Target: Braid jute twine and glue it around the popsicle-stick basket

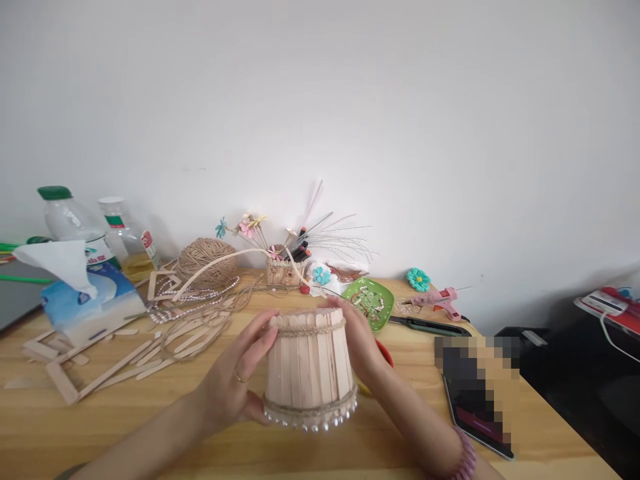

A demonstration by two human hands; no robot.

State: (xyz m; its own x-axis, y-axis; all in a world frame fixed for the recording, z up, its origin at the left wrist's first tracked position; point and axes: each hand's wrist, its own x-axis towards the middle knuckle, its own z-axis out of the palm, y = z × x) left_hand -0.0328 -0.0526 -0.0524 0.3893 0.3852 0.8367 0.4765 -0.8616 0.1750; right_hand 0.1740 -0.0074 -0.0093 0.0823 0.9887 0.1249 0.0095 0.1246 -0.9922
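Between my two hands is a small bucket-shaped pot [310, 367] made of upright popsicle sticks. Twine runs round it near the top and near the bottom, and a row of pearl beads lines its lower edge. My left hand [245, 370] grips its left side, fingers near the upper twine and thumb low down. On the right side, my right hand [361, 340] holds it near the top; most of those fingers are hidden behind the pot. A red curved thing [384, 353], partly covered by my right wrist, lies behind it.
Popsicle sticks [145, 363], a twine ball [207, 261], a tissue pack [95, 303] and bottles [70, 217] are on the left. Behind stands a pot of pens and flowers [285, 272]. At right are a green tray [387, 300], a cutter [433, 326], a pink glue gun [447, 303] and a tablet [480, 420].
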